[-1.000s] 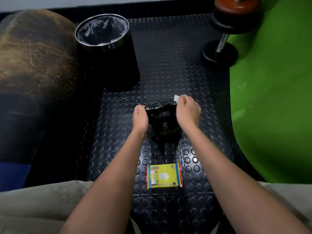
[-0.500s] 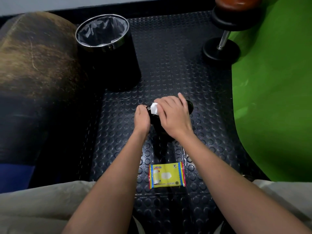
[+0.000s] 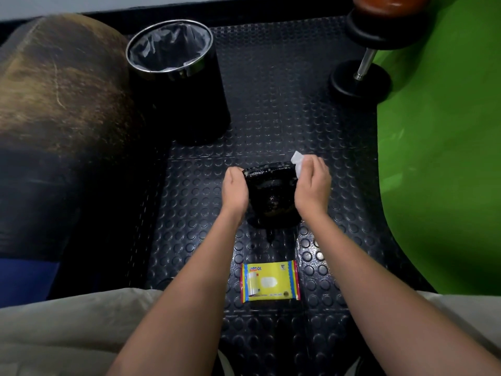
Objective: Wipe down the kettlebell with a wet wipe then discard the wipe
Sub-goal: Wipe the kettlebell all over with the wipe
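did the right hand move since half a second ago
Yes. The right hand, gripping the wet wipe, slid from over the left end of the kettlebell handle to its right end, away from the left hand.

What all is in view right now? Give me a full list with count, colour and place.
kettlebell: one, black and glossy, on the floor mat at centre, between the two hands
wet wipe: one, white, at the kettlebell's upper right corner, in the right hand's grip
wipe packet: one, yellow with striped edges, flat on the mat nearer the person than the kettlebell
bin: one, black with a chrome rim and a grey liner, upper left of the kettlebell
dumbbell: one, black plates with a metal bar, standing on end at upper right
floor mat: one, black, studded
green mat: one, right side
left hand: one, holding the kettlebell's left side
right hand: one, pinching the wipe
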Demonstrator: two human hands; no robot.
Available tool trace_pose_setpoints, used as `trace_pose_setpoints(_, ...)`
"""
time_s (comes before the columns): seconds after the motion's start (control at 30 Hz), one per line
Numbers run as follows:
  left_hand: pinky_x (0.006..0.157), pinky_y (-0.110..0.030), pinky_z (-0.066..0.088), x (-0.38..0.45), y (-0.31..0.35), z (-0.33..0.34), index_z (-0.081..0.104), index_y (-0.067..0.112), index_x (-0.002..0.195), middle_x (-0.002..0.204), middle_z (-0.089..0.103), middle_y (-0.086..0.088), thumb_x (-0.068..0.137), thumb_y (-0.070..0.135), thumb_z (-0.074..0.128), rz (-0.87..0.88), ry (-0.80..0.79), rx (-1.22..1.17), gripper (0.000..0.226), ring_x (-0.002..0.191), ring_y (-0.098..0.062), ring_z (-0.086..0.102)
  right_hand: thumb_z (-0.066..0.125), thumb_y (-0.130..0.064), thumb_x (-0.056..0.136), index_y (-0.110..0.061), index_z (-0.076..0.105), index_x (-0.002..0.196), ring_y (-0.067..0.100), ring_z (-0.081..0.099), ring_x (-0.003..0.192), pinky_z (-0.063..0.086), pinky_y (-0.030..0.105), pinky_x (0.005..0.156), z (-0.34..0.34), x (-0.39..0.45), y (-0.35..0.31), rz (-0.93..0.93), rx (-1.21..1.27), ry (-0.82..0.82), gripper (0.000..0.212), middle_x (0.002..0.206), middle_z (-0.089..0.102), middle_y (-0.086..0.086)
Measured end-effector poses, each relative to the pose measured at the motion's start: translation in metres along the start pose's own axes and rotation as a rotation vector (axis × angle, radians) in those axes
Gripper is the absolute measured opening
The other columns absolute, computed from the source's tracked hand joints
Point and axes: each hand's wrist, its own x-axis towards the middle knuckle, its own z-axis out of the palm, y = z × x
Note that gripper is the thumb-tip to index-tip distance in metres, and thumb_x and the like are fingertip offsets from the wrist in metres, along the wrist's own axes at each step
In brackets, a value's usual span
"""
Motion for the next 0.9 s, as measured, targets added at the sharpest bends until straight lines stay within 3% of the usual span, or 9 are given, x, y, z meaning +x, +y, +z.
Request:
trace_pose_setpoints(0.1, 0.076, -0.032, 0.040, 0.002, 0.000, -0.002, 0.046, 0.020, 0.084, 0.090, 0.049, 0.000, 0.097, 0.025, 0.024, -0.027, 0.007, -0.026, 0.026, 0.083, -0.016, 0.044, 0.038, -0.030, 0.099, -0.019, 0.044, 0.070, 0.013, 0.040, 0.066, 0.032, 0.033, 0.060, -0.001, 0.011, -0.007, 0.352, 0.189, -0.072, 0.032, 0.070, 0.045, -0.005)
trace_pose_setpoints(0.2, 0.076, -0.032, 0.039, 0.006, 0.001, -0.004, 0.047, 0.019, 0.086, 0.092, 0.050, -0.001, 0.099, 0.023, 0.024, -0.021, 0.011, -0.021, 0.026, 0.084, -0.016, 0.045, 0.041, -0.036, 0.094, -0.019, 0.057, 0.083, 0.019, 0.050, 0.076, 0.038, 0.033, 0.064, -0.009, 0.025, -0.010, 0.650, 0.313, -0.197, 0.026, 0.082, 0.054, 0.003)
trace_pose_setpoints(0.3, 0.078, -0.034, 0.039, 0.006, 0.000, -0.004, 0.046, 0.020, 0.084, 0.091, 0.050, -0.001, 0.098, 0.024, 0.025, -0.026, 0.011, -0.037, 0.026, 0.085, -0.017, 0.045, 0.036, -0.035, 0.098, -0.017, 0.062, 0.102, 0.019, 0.050, 0.089, 0.044, 0.034, 0.070, -0.015, 0.033, -0.017, 0.726, 0.272, -0.326, 0.031, 0.095, 0.055, 0.004)
trace_pose_setpoints(0.37, 0.077, -0.034, 0.039, 0.006, 0.000, -0.004, 0.045, 0.020, 0.083, 0.091, 0.049, -0.001, 0.098, 0.025, 0.025, -0.040, 0.010, -0.045, 0.026, 0.083, -0.017, 0.044, 0.036, -0.033, 0.099, -0.015, 0.061, 0.094, 0.019, 0.050, 0.085, 0.041, 0.036, 0.071, -0.015, 0.036, -0.023, 0.674, 0.154, -0.319, 0.031, 0.094, 0.055, 0.003)
trace_pose_setpoints(0.5, 0.081, -0.035, 0.040, 0.008, 0.000, -0.004, 0.046, 0.019, 0.085, 0.093, 0.050, -0.002, 0.097, 0.026, 0.024, -0.045, 0.010, -0.047, 0.025, 0.086, -0.018, 0.045, 0.035, -0.030, 0.098, -0.013, 0.049, 0.072, 0.015, 0.045, 0.061, 0.033, 0.035, 0.059, -0.014, 0.032, -0.032, 0.432, -0.123, -0.295, 0.034, 0.070, 0.052, -0.002)
trace_pose_setpoints(0.6, 0.085, -0.038, 0.043, 0.008, -0.001, -0.004, 0.050, 0.019, 0.088, 0.096, 0.054, -0.002, 0.094, 0.029, 0.025, -0.042, 0.013, -0.044, 0.027, 0.090, -0.019, 0.049, 0.032, -0.028, 0.097, -0.018, 0.045, 0.058, 0.020, 0.047, 0.063, 0.039, 0.038, 0.080, -0.009, 0.029, -0.041, 0.146, -0.380, -0.294, 0.043, 0.060, 0.050, -0.001)
trace_pose_setpoints(0.7, 0.086, -0.040, 0.046, 0.007, 0.000, -0.003, 0.053, 0.019, 0.087, 0.095, 0.058, -0.003, 0.088, 0.033, 0.026, -0.031, 0.020, -0.060, 0.030, 0.091, -0.021, 0.053, 0.030, -0.026, 0.098, -0.017, 0.056, 0.062, 0.023, 0.052, 0.068, 0.036, 0.039, 0.104, 0.005, 0.026, -0.047, -0.092, -0.580, -0.309, 0.045, 0.061, 0.055, 0.000)
trace_pose_setpoints(0.9, 0.075, -0.035, 0.041, 0.003, 0.002, -0.003, 0.053, 0.017, 0.086, 0.089, 0.054, -0.002, 0.097, 0.024, 0.028, -0.011, 0.033, -0.082, 0.027, 0.082, -0.017, 0.047, 0.031, -0.029, 0.098, -0.017, 0.071, 0.076, 0.026, 0.061, 0.086, 0.022, 0.043, 0.117, 0.024, 0.001, -0.053, -0.366, -0.677, -0.221, 0.047, 0.081, 0.071, 0.002)
